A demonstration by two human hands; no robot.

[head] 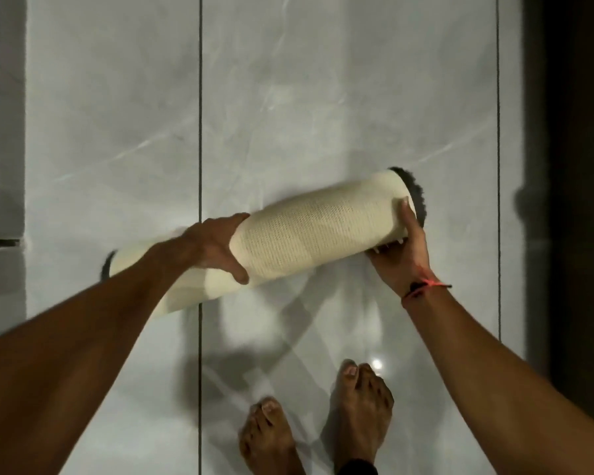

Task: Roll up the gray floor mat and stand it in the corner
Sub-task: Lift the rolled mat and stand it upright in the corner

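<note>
The floor mat [309, 231] is fully rolled into a tube, with its cream mesh backing facing outward and gray pile visible only at the two open ends. The roll is held horizontally above the tiled floor [117, 97], with its right end tilted slightly farther from the person than its left end. The left hand [216, 245] grips the roll near its middle, fingers wrapped over the far side and thumb pressed against the near side. The right hand [403, 248] is closed around the right end of the roll, thumb lying on top and fingers curled underneath. A red thread bracelet [426, 286] sits on the right wrist. Both forearms extend into view from the lower corners. Two bare feet [323, 416] stand on the floor below the roll. Dark grout lines run away from the person across the pale marbled tiles. A dark vertical surface [576, 166] borders the floor on the right.
</note>
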